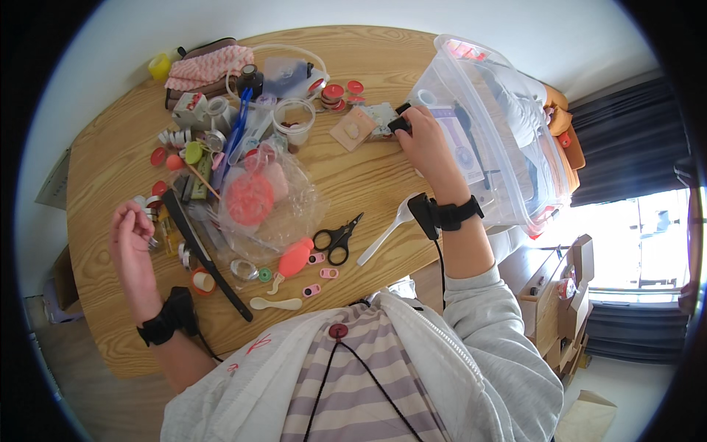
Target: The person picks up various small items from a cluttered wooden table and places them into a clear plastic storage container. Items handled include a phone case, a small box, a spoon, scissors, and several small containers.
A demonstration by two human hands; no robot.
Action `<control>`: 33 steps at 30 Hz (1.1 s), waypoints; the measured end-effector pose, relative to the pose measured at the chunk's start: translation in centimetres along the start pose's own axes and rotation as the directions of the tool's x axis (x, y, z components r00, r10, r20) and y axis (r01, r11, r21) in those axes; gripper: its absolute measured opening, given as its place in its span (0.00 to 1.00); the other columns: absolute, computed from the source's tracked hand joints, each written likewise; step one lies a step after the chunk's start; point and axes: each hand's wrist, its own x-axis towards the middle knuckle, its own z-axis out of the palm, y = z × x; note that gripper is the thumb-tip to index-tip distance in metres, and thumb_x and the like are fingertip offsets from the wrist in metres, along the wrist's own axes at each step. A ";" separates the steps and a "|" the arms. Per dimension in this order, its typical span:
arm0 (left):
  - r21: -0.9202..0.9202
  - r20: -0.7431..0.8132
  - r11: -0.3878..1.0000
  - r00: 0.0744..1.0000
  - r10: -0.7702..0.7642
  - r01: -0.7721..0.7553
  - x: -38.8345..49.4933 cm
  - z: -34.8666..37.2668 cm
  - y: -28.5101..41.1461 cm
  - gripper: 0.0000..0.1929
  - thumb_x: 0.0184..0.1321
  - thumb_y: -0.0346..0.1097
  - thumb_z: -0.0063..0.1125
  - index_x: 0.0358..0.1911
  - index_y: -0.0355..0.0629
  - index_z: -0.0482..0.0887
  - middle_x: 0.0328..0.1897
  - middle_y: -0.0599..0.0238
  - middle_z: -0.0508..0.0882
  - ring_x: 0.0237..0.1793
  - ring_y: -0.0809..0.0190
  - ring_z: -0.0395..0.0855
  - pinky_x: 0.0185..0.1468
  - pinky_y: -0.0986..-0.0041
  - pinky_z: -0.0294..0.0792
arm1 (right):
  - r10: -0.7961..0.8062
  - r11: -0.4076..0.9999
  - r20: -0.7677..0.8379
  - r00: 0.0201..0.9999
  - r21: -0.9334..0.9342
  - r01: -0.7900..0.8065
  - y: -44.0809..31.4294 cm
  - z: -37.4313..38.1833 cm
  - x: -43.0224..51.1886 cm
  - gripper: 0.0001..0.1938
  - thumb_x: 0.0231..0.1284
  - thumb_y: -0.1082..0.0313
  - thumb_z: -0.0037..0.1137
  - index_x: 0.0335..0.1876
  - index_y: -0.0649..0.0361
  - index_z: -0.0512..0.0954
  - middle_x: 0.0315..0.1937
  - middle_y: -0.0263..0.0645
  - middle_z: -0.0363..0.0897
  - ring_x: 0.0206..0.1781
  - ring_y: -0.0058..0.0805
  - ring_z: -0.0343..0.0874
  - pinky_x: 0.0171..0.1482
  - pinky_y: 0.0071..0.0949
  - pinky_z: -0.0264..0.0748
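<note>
My right hand (424, 132) grips a small black object (399, 124) beside the clear plastic bin. Just left of it lie a square tan card (352, 129) and a pale patterned packet (383, 117). My left hand (131, 232) hovers over the table's left side with loosely curled fingers, and I see nothing in it. Nearest to it are a long black strip-like tool (205, 254) and several small round tins (186, 255). Between my hands, a clear plastic bag (293, 207) covers a coral-red round item (251, 199).
The open bin (513, 160) stands on the right. Black-handled scissors (338, 240), a white plastic spoon (386, 229) and a cream spoon (276, 303) lie near the front edge. Red tealight candles (333, 94), a clear cup (294, 119) and a dark bottle (249, 80) crowd the back.
</note>
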 end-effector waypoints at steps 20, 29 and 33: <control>0.029 -0.021 0.999 0.999 0.025 -0.024 0.0 -0.3 -0.3 0.07 0.61 0.32 0.45 0.37 0.38 0.76 0.26 0.71 0.72 0.28 0.74 0.68 0.33 0.83 0.61 | -0.125 0.867 0.002 0.992 0.486 0.108 -8.4 -5.8 -2.6 0.12 0.50 0.82 0.54 0.41 0.72 0.71 0.49 0.42 0.71 0.44 0.32 0.78 0.45 0.23 0.76; -0.015 0.005 1.000 1.000 0.015 -0.015 0.2 -0.8 -0.6 0.07 0.61 0.32 0.47 0.37 0.37 0.76 0.26 0.71 0.73 0.28 0.74 0.69 0.33 0.82 0.61 | -0.229 0.833 -0.010 0.973 0.516 0.201 -11.2 -10.2 -4.4 0.12 0.50 0.84 0.53 0.41 0.72 0.71 0.49 0.43 0.70 0.44 0.29 0.77 0.46 0.22 0.77; -0.040 0.045 0.999 0.999 0.001 0.001 0.3 -1.0 -0.7 0.07 0.62 0.32 0.46 0.38 0.38 0.75 0.26 0.71 0.72 0.28 0.73 0.68 0.34 0.82 0.61 | -0.217 0.847 -0.002 0.976 0.497 0.190 -11.5 -11.5 -5.0 0.12 0.50 0.85 0.52 0.42 0.72 0.71 0.49 0.42 0.70 0.45 0.28 0.77 0.47 0.21 0.76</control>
